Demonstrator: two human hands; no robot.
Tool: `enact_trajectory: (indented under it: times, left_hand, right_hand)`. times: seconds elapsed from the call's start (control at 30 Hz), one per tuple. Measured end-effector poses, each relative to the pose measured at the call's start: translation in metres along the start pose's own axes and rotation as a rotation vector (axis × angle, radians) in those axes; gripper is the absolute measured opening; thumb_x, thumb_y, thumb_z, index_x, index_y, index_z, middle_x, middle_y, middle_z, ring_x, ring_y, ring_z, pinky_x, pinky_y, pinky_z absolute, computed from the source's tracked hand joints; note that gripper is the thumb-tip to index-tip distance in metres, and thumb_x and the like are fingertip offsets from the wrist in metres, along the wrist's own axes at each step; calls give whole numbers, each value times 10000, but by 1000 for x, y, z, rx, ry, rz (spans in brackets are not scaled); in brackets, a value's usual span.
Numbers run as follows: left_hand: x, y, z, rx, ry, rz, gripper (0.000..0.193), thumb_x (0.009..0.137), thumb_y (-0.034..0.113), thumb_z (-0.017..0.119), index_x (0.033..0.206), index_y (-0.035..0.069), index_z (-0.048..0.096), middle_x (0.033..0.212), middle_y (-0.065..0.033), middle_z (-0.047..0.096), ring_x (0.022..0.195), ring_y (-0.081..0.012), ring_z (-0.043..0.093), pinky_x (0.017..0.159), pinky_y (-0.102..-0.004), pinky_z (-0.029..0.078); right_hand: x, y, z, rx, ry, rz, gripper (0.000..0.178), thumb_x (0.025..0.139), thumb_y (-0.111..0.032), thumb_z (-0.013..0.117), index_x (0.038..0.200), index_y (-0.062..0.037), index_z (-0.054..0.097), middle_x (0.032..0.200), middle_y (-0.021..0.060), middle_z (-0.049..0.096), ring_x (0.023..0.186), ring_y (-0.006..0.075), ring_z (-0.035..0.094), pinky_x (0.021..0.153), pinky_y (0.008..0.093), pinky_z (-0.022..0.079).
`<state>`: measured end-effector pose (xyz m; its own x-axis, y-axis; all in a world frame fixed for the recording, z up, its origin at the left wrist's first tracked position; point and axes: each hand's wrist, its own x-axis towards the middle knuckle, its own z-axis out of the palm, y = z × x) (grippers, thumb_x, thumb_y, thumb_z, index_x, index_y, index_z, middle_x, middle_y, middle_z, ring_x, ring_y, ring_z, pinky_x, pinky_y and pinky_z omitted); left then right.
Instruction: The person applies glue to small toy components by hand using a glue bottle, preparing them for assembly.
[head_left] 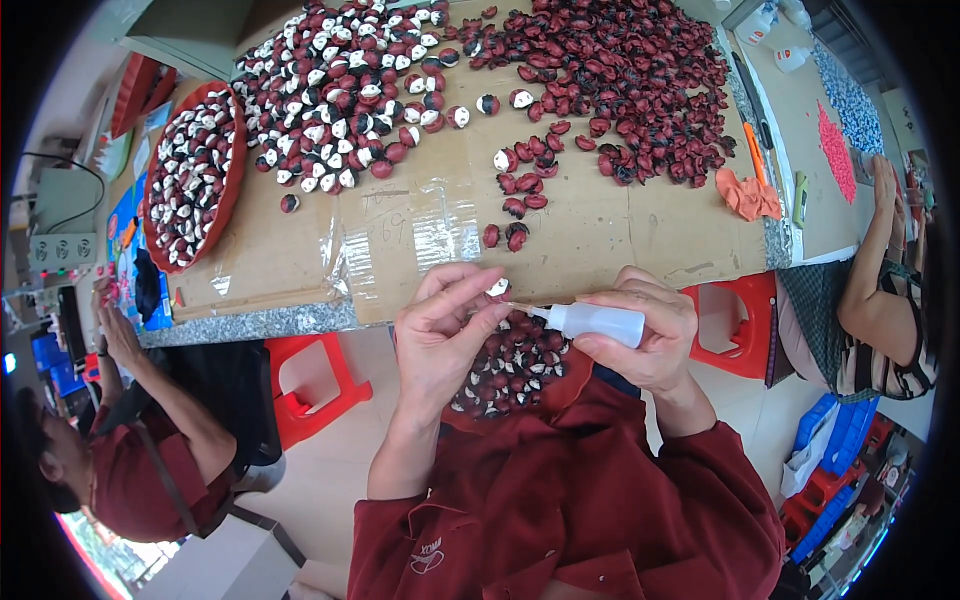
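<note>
My right hand [645, 325] is closed around a white squeeze bottle [605, 324] with a narrow tip, held on its side and pointing left. The tip comes close to a small white-faced piece [498, 288] pinched between the thumb and fingers of my left hand [450, 325]. Below my hands, on my lap, sits a red tray [572, 385] with many small dark red and white pieces [512, 365]. Beyond my hands, a few loose dark red and black shell-like pieces [516, 236] lie on the cardboard-covered table [660, 235].
Far left on the table is a heap of white-faced balls [345, 90], beside a red basket [236, 205] of similar ones. A heap of red shells [640, 80] covers the far right. An orange cutter [753, 152] and crumpled orange cloth [748, 195] lie rightward. People sit at both sides.
</note>
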<state>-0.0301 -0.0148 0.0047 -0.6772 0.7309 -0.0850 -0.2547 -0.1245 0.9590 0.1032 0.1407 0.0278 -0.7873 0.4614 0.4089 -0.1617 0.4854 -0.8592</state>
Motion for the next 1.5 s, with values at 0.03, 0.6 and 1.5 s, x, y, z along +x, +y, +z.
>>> enact_trajectory:
  times: [0.03, 0.6, 1.5]
  left_hand:
    - [0, 0, 0, -10, 4, 5, 367, 743, -177, 596, 1075, -23, 612, 1079, -72, 482, 887, -132, 571, 796, -231, 503]
    - [-5, 3, -1, 61, 33, -13, 344, 743, -157, 612, 1064, -33, 612, 1085, -107, 557, 864, -125, 584, 761, -226, 500]
    - [-19, -1, 1, -353, -23, -207, 318, 777, -78, 620, 1088, -64, 562, 962, -142, 640, 857, -194, 636, 768, -291, 537]
  right_hand:
    - [0, 0, -1, 1, 6, -8, 284, 597, -74, 787, 829, 31, 662, 611, 70, 594, 503, 162, 491, 473, 265, 373]
    - [1, 0, -12, 65, 52, 156, 318, 632, -57, 761, 911, 34, 637, 761, 87, 641, 637, 158, 564, 577, 251, 430]
    - [52, 28, -10, -613, 137, -8, 173, 746, -61, 648, 913, -22, 629, 838, 83, 538, 771, 254, 517, 685, 348, 423]
